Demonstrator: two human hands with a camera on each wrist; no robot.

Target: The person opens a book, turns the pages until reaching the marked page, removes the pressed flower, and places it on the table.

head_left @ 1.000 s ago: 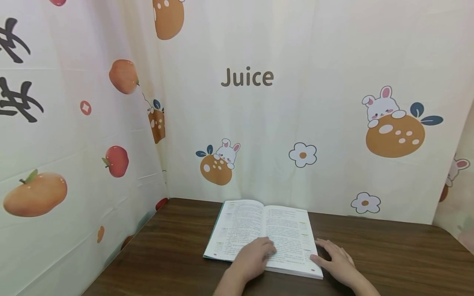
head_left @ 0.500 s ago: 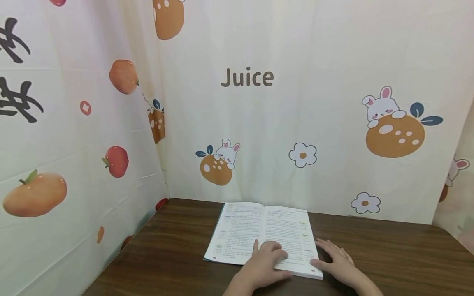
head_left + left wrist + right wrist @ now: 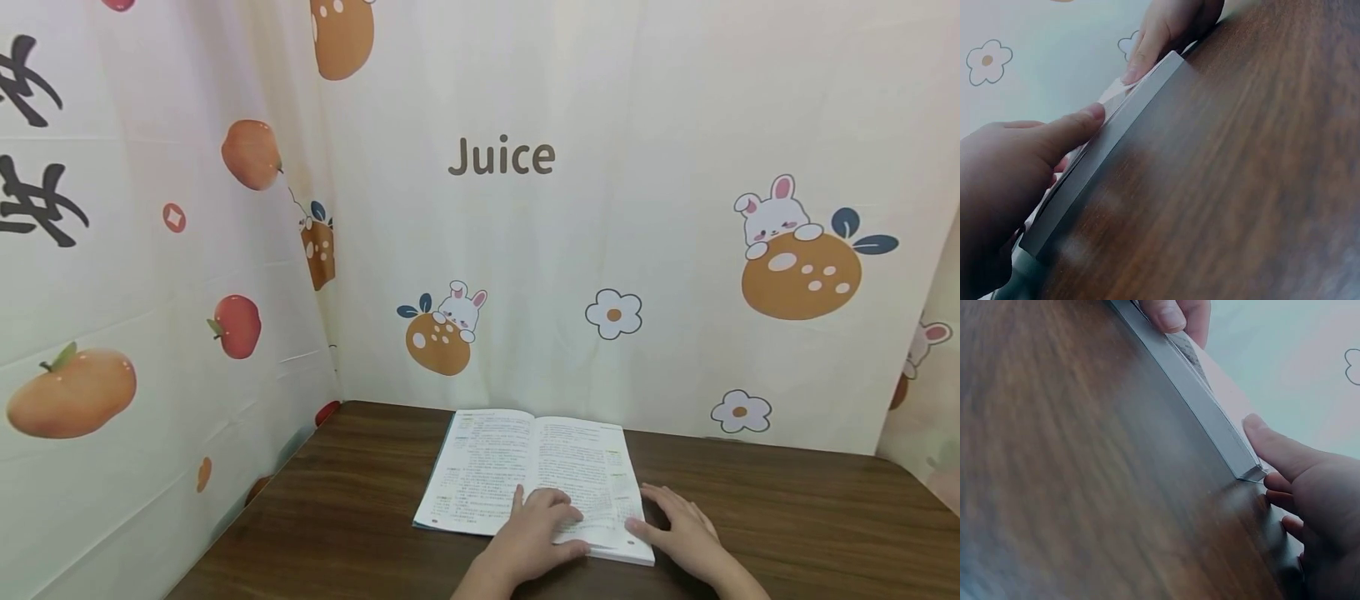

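Observation:
An open book (image 3: 491, 467) with printed pages lies on the dark wooden table. My left hand (image 3: 528, 537) rests on the lower part of its right page, fingers spread and thumb at the bottom edge. At the lower right corner is my right hand (image 3: 682, 529), its thumb on the page and its fingers along the book's side. There the top page (image 3: 600, 533) bows up a little. In the right wrist view, a gap shows beneath this raised page (image 3: 1225, 381), between the left thumb (image 3: 1171, 317) and the right thumb (image 3: 1260, 428).
A white curtain (image 3: 525, 233) printed with rabbits, oranges, flowers and the word Juice hangs behind the table. Another printed curtain (image 3: 150, 292) runs along the left side. The brown tabletop (image 3: 337, 500) extends to both sides of the book.
My left hand has shifted right and toward me, its fingers now spread. The left page lies flatter. The right page's lower corner has slid slightly left under my right thumb and bowed up.

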